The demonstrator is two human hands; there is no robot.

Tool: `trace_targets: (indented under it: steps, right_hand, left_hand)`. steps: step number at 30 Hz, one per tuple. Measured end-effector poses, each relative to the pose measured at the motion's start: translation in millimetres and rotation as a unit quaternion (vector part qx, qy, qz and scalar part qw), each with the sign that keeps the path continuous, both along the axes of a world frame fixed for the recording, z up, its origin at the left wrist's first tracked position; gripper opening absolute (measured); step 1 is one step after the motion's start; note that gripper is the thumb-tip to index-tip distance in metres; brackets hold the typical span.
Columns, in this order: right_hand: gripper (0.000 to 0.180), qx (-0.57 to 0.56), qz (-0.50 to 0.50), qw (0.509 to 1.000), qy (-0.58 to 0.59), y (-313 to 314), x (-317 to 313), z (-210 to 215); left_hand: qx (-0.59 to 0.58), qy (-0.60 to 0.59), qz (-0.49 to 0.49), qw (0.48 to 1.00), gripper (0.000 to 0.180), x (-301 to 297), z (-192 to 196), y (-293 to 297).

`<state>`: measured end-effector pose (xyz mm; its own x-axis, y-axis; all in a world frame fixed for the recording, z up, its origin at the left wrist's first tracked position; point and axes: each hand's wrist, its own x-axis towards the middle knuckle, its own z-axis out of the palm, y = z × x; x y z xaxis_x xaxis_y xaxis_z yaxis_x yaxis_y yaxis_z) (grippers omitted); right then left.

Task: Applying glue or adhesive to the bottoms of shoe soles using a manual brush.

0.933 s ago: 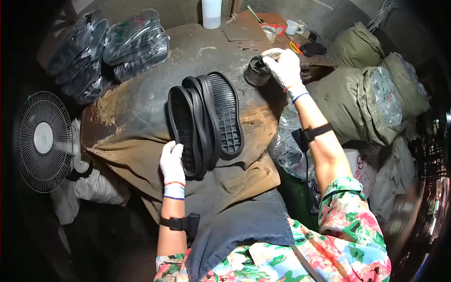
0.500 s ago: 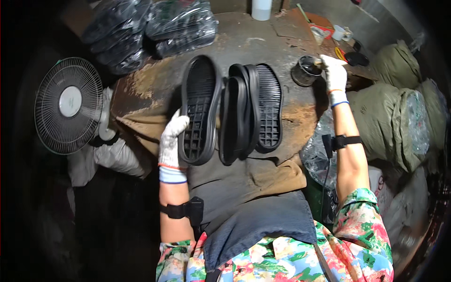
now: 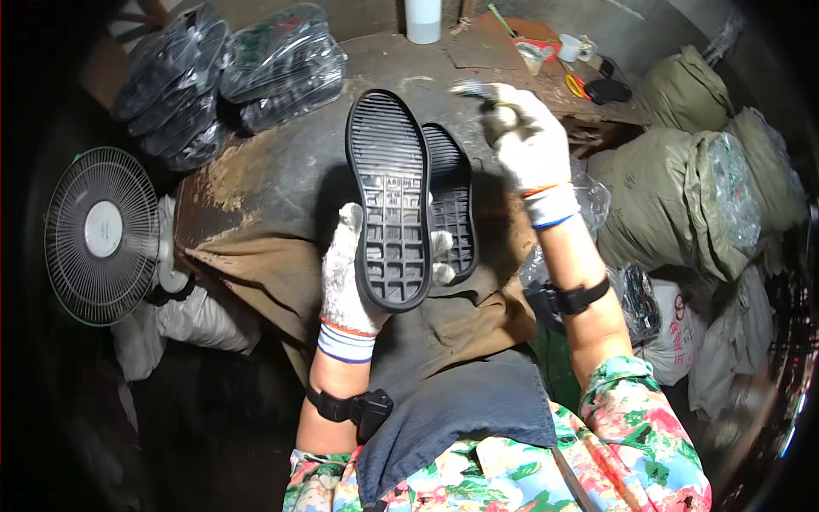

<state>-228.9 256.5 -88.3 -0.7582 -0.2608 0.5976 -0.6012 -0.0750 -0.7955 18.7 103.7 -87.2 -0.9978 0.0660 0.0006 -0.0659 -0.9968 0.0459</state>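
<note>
A black shoe sole (image 3: 390, 200) is being held up at frame centre by the left hand (image 3: 350, 282), tread side facing the camera, heel end low; gloved fingers are being wrapped around its lower edge, fingertips (image 3: 441, 258) showing at its right side. A second sole (image 3: 452, 200) is being partly hidden just behind it, to the right. The right hand (image 3: 529, 141), also gloved, is being kept in the upper centre-right, fingers closed on a small brush (image 3: 478, 91) that is blurred. A dirty work table (image 3: 273, 171) is lying beneath the soles. Bagged soles (image 3: 230, 77) are being stacked in the upper left, a fan (image 3: 102, 235) is standing at the left edge, and stuffed sacks (image 3: 699, 179) are being piled at the right. A white bottle (image 3: 423, 19) is standing at the top centre.
</note>
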Motion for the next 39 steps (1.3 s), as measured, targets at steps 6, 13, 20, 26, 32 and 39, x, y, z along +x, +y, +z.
trace_targets:
  steps: [6, 13, 20, 26, 32, 39]
  right_hand:
    - [0.024, 0.103, -0.056, 0.979, 0.165, -22, -2, -3]
    - [0.021, 0.067, 0.077, 0.995, -0.002, -24, 59, 20]
    - [0.015, -0.033, 0.208, 0.957, -0.199, -11, 134, 24]
    - [0.023, 0.068, 0.300, 0.950, -0.050, 18, 174, 32]
    - [0.016, 0.099, 0.283, 0.954, -0.026, 29, 162, 30]
    - [0.010, 0.128, 0.224, 0.962, -0.092, 18, 111, 56]
  left_hand:
    - [-0.062, -0.071, -0.048, 0.994, 0.079, 21, -8, 2]
    - [-0.004, -0.035, -0.099, 0.994, 0.079, 32, -16, -7]
    - [-0.024, 0.052, -0.062, 0.996, 0.076, 15, -31, 6]
    - [-0.127, -0.090, 0.117, 0.981, 0.062, 3, -25, -11]
    - [-0.311, -0.124, 0.084, 0.939, 0.057, 25, 15, -37]
    - [-0.503, -0.148, 0.041, 0.850, 0.060, 29, 43, -19]
